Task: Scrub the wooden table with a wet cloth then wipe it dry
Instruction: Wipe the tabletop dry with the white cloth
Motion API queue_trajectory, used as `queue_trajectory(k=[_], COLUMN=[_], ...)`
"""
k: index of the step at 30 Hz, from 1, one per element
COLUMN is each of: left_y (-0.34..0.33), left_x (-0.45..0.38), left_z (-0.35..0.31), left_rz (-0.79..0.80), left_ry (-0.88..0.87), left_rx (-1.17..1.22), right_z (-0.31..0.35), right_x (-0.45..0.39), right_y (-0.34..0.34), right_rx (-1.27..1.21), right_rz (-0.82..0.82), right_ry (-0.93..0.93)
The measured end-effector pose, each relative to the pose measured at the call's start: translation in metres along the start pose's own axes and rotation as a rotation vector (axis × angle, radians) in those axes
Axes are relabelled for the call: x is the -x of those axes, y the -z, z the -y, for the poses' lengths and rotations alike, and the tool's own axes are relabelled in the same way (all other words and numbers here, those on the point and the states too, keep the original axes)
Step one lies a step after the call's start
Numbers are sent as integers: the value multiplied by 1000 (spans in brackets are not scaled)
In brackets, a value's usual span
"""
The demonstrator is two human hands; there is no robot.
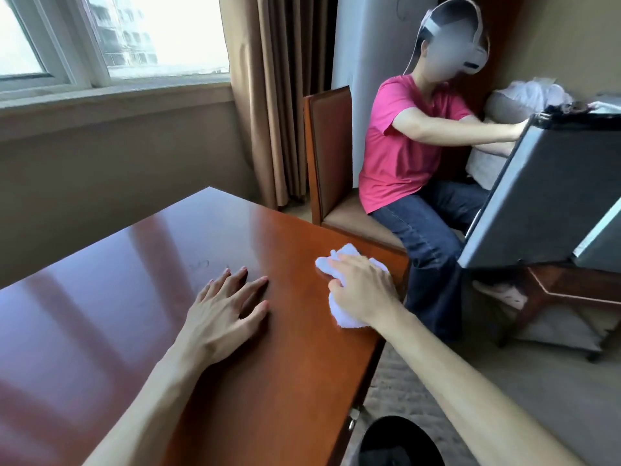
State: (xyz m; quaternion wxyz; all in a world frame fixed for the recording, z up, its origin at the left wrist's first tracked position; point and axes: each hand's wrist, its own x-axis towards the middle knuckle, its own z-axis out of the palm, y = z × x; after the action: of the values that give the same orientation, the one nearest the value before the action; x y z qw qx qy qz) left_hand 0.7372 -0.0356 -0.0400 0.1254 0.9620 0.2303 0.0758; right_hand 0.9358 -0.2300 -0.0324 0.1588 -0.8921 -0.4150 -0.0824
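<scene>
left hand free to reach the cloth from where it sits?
Probably yes. The left hand rests flat on the table, bare wood between it and the cloth; only the right hand covers the cloth.

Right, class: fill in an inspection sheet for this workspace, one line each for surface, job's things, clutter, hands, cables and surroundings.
Surface: glossy reddish-brown wooden table, faint smudges near its middle.
Job's things: crumpled white cloth on the table near its right edge; whether it is wet cannot be told.
Clutter: nothing seen on the table.
Hands: left hand rests flat, fingers spread; right hand grips the cloth.
Cables: nothing seen.
Surroundings: a seated person in a pink shirt on a brown wooden chair, grey open case, window, beige curtain.
</scene>
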Motion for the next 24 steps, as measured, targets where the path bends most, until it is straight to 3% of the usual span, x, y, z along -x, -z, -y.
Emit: queue_trajectory(k=[2,4,7,8,13,17,19,21,24], left_y=[2,2,2,3,5,4,3,1,-1], left_x=[0,2,0,-1,3,3,2,1,2], left_z=[0,-1,0,0,-2,-3,-1,1,2], left_rz=[7,15,9,-2,13,7,-2,-5,1], left_ry=[-2,-6,-2,3,-2,-12,-7,-13,-32], left_rx=[14,6,13,17,11,10,7,1,-5], right_z=[-3,-30,-52,-42,-27,-44,-23,-22,-51], right_x=[14,-8,-36,-29,14,-31,-16,3,-35], right_y=[8,14,20,15,5,16,6,9,18], right_rx=[-112,-20,-21,-31,-60,-29,15,-98,-126], right_rz=[64,82,-53,-88,27,-76,-82,-21,36], right_ry=[110,106,-252,-270,56,-330,-203,-32,-175])
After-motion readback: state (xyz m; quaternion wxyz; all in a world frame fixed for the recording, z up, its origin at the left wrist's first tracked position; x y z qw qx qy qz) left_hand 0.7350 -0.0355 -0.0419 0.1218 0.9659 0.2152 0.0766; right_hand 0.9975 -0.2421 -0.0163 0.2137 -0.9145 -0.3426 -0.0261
